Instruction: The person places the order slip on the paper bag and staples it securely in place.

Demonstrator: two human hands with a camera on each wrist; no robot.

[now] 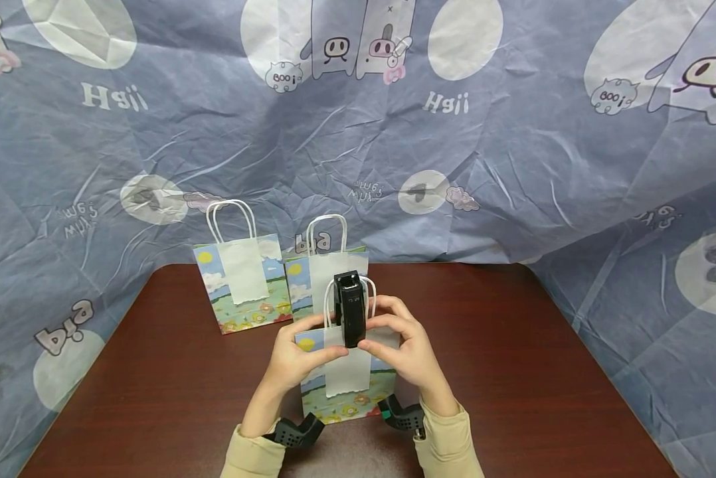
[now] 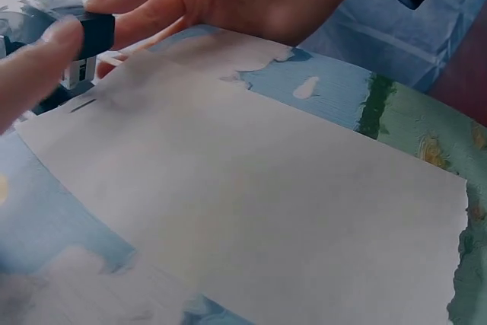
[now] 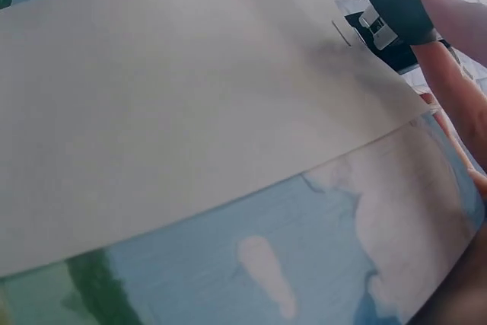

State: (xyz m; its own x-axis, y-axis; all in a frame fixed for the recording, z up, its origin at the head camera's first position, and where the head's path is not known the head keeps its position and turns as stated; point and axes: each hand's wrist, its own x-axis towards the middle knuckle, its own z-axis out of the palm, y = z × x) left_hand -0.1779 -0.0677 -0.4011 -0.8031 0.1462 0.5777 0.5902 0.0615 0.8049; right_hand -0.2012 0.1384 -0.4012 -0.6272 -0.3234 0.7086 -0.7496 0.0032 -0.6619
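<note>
Both hands are at a black stapler, which stands lengthwise over the top edge of the nearest paper bag. My left hand holds it from the left, with its thumb at the near end and other fingers partly hidden behind the bag top. From the right, my right hand pinches it between thumb and fingers. A white paper strip with a torn lower edge lies on the bag's printed front. In the right wrist view, a staple shows in the strip beside the stapler.
Two similar printed bags stand behind: one bag at the left, another bag partly covered by the nearest one. Each has white twisted handles and a white strip. The brown table meets a blue patterned cloth at the back.
</note>
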